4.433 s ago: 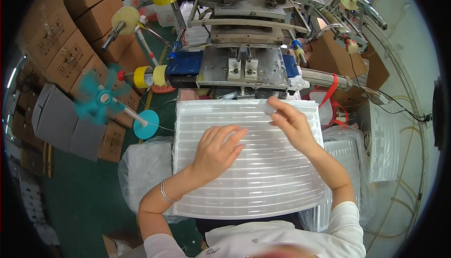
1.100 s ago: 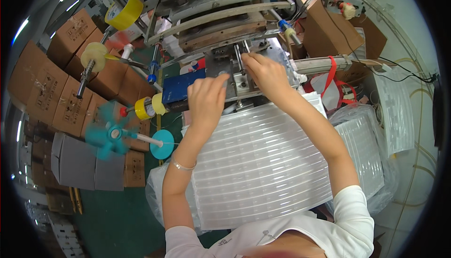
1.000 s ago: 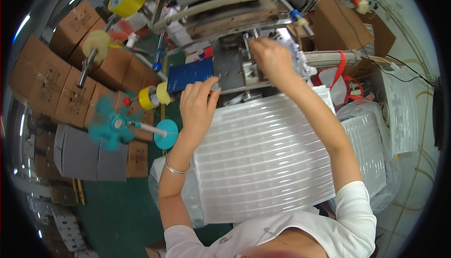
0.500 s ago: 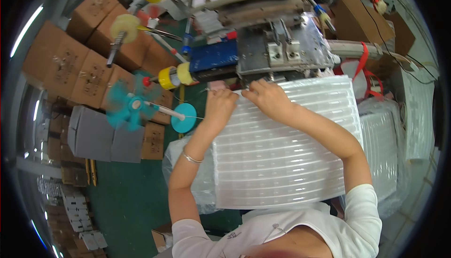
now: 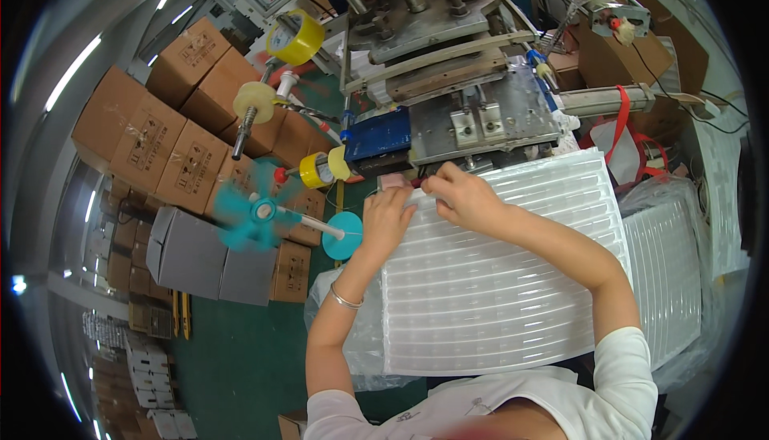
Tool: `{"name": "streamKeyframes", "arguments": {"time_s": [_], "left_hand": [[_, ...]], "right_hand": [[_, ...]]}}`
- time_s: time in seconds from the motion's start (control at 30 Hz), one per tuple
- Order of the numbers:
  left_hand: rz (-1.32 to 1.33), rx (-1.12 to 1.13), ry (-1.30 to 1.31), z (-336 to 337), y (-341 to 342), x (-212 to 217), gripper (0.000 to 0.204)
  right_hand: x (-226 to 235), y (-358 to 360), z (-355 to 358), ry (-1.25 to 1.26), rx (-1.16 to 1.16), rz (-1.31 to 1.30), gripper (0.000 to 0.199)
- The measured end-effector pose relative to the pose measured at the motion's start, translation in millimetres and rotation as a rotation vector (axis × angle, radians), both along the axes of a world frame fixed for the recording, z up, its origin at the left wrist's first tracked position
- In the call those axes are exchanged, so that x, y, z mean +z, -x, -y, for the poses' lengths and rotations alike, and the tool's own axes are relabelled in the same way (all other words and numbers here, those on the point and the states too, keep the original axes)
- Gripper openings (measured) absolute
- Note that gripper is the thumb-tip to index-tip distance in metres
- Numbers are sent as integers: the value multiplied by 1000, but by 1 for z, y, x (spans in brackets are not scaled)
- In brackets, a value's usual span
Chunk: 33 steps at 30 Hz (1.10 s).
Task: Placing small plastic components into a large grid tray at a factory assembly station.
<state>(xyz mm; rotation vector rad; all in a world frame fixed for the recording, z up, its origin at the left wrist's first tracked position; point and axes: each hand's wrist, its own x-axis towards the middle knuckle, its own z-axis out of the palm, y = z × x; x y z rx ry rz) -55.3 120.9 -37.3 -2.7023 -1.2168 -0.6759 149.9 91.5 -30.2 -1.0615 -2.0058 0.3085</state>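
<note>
A stack of ribbed clear plastic sheets (image 5: 513, 280) lies in front of me, below a metal press machine (image 5: 448, 80). My left hand (image 5: 388, 220) rests on the stack's far left corner, fingers curled at the sheet's edge. My right hand (image 5: 465, 196) is beside it at the far edge, fingers pinched on the top sheet near the machine's steel plate (image 5: 489, 124). A bracelet sits on my left wrist. Whether either hand has lifted a sheet is hidden by the fingers.
Cardboard boxes (image 5: 160, 136) are stacked at the left beyond a teal fan (image 5: 252, 216). Yellow tape rolls (image 5: 296, 36) sit on rods by the machine. More bagged plastic sheets (image 5: 673, 280) lie at the right. A blue block (image 5: 380, 132) is fixed left of the plate.
Both hands have drawn back from the machine's plate to the far edge of the sheet stack and come together there. The view has tilted left.
</note>
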Motion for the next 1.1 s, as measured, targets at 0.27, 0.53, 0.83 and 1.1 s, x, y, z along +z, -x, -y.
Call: {"name": "streamKeyframes", "arguments": {"time_s": [0.27,0.53,0.83,1.1], "left_hand": [[245,-35,8,1,-33,15,32],[435,-13,-182,-24,-85,30,25],[244,-28,-357,-74,-135,61,23],[340,-41,-153,-19,-68,58,32]], "right_hand": [[27,-71,15,105,-52,-215,19],[44,-100,25,82,-129,-271,26],[50,-88,-17,-324,-415,-122,27],[44,-80,-87,-352,-540,183,17]]}}
